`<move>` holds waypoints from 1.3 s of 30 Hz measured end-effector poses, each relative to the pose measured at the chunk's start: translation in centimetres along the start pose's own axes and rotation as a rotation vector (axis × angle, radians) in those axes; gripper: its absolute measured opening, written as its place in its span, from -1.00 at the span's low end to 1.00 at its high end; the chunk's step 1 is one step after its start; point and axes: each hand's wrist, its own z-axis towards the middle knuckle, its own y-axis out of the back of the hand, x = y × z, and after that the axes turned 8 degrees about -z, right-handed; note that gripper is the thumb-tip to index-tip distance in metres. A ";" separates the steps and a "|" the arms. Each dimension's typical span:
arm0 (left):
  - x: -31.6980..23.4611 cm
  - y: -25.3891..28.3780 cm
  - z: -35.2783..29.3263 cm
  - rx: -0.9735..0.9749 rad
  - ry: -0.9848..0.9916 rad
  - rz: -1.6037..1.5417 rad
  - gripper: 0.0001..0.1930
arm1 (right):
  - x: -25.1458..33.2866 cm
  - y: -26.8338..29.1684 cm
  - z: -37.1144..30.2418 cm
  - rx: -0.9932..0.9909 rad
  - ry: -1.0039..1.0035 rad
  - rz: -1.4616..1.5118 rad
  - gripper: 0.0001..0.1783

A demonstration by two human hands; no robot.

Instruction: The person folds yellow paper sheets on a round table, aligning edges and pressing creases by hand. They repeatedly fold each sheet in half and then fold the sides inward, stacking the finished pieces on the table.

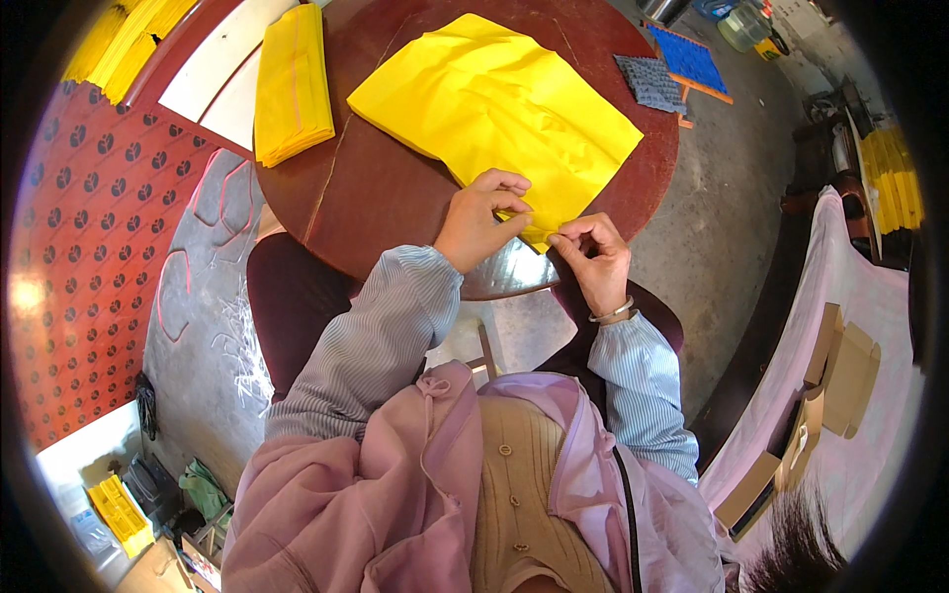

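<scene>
A yellow sheet of cloth or plastic [504,109], creased across its middle, lies spread on a round red-brown table [386,212]. Its near end narrows to a corner close to the table's front edge. There my right hand [597,262] pinches the corner between thumb and forefinger; a bangle circles that wrist. Just to the left, my left hand [482,219] has its fingers curled, with thumb and fingertips closed on the sheet's near edge. A stack of folded yellow pieces [294,87] rests at the table's left side.
A small stool with a blue top [692,61] and a grey textured pad [649,82] stand beyond the table's right edge. More yellow stacks [129,44] lie at far left. Open cardboard boxes [799,435] sit on a pink-white cloth [880,316] at right.
</scene>
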 end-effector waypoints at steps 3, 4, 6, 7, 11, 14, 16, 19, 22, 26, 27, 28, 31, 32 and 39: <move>0.0 -0.4 0.1 -0.038 0.003 0.003 -0.87 | -0.1 -0.1 -0.2 -0.002 -0.061 0.060 -0.76; 0.0 -0.4 0.1 -0.037 0.028 -0.001 -0.87 | 0.0 -0.1 -0.3 -0.011 -0.025 0.024 -0.75; 0.0 -0.4 0.2 -0.040 0.045 -0.006 -0.87 | 0.1 -0.1 -0.3 -0.022 0.028 -0.021 -0.74; 0.0 -0.4 0.2 -0.043 0.038 -0.008 -0.87 | 0.2 -0.1 -0.3 -0.023 0.044 -0.032 -0.74; -0.2 -0.4 0.1 -0.040 0.052 -0.012 -0.87 | 0.6 0.0 -0.2 -0.018 0.068 -0.062 -0.77; -0.4 -0.3 0.1 -0.033 0.095 -0.011 -0.87 | 0.9 0.3 -0.2 0.023 0.060 -0.050 -0.80; -0.5 -0.3 0.1 -0.034 0.095 -0.023 -0.87 | 1.0 0.3 -0.1 0.015 0.077 -0.056 -0.81; -0.5 -0.3 0.2 -0.035 0.091 -0.035 -0.87 | 0.8 0.2 0.1 0.006 0.111 -0.081 -0.83; -0.4 -0.3 0.2 -0.025 0.091 -0.027 -0.87 | 0.7 0.2 0.1 0.005 0.069 -0.089 -0.85; -0.3 0.1 0.1 -0.007 0.033 -0.020 -0.86 | 0.6 0.2 0.0 -0.001 0.042 -0.095 -0.88; -0.3 0.2 0.1 0.000 -0.016 -0.013 -0.87 | 0.5 0.2 0.0 -0.006 0.043 -0.096 -0.88; -0.3 0.3 0.0 0.016 -0.035 0.000 -0.87 | 0.5 0.2 0.0 -0.011 0.045 -0.097 -0.88; -0.3 0.2 -0.1 0.010 -0.045 0.017 -0.87 | 0.3 0.0 0.0 -0.023 0.054 -0.105 -0.87; -0.3 0.0 -0.1 -0.002 -0.042 0.016 -0.88 | 0.3 0.0 0.0 -0.027 0.056 -0.102 -0.86; -0.4 -0.5 0.2 -0.043 0.061 -0.015 -0.89 | 0.9 0.1 -0.2 -0.024 0.043 -0.083 -0.86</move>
